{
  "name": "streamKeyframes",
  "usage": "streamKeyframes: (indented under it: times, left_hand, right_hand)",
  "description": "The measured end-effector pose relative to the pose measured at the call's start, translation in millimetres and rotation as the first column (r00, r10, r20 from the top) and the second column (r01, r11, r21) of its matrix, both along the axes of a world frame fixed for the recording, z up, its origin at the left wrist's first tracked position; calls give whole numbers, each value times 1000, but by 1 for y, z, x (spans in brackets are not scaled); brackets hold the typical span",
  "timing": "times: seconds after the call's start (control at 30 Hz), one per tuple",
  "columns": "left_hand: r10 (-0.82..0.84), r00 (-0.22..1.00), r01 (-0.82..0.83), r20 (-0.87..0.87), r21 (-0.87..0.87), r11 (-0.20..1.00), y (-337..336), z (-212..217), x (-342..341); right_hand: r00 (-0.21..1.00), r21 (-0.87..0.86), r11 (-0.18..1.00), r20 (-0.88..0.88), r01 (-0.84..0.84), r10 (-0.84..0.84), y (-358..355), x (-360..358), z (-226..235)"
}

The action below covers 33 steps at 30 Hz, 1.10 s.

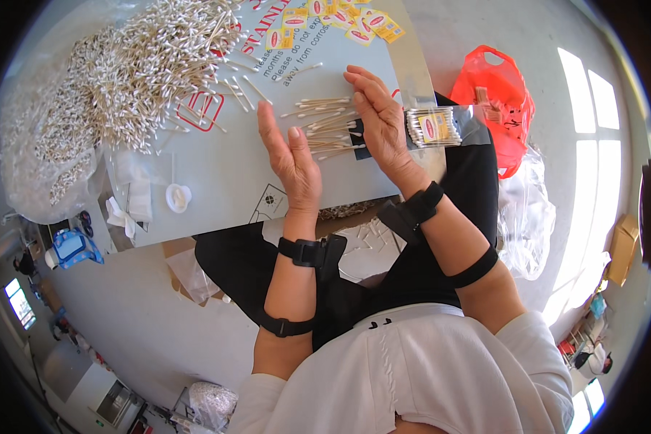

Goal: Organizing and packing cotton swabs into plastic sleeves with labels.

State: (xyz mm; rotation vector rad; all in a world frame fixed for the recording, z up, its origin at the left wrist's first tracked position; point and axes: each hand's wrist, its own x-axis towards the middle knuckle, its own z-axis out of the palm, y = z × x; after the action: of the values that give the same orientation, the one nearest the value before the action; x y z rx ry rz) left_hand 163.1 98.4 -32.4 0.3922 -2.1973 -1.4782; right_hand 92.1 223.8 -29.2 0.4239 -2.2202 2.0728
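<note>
From my remote station I noted thin, tan-stemmed, white-tipped cotton swabs at twelve o'clock, between left hand and right hand; both hands' fingers extended, gripping nothing.

"Where could a hand pass over the table?"

"Along the near edge, between the small white dish and the left hand; that stretch is bare."

"Toward the left edge?"

"Blocked. A large heap of cotton swabs covers the far-left part, and loose swabs stray toward the middle."

"Between the hands?"

"Not cleanly: a spread of swabs lies in that gap, running up to the right hand."

"And the right edge?"

"A swab packet lies there, beside that hand. Farther up, a bare lane separates the hand from the yellow cards."
</note>
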Motion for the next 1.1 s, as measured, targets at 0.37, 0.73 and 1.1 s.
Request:
streamKeyframes:
  times: [0.37,0.73,1.1]
  left_hand:
    - [-61,997,55,-46,-123,991,-6,0,-11]
    - [-70,989,122,127,-473,872,-37,17,-25]
    - [-220,877,464,427,-635,618,-8,17,8]
  right_hand:
    - [986,-113,992,162,60,-41,10,-2,-5]
    - [929,583,813,-293,-14,226,7,2,10]
    - [979,420,907,-192,20,67,20,10,6]
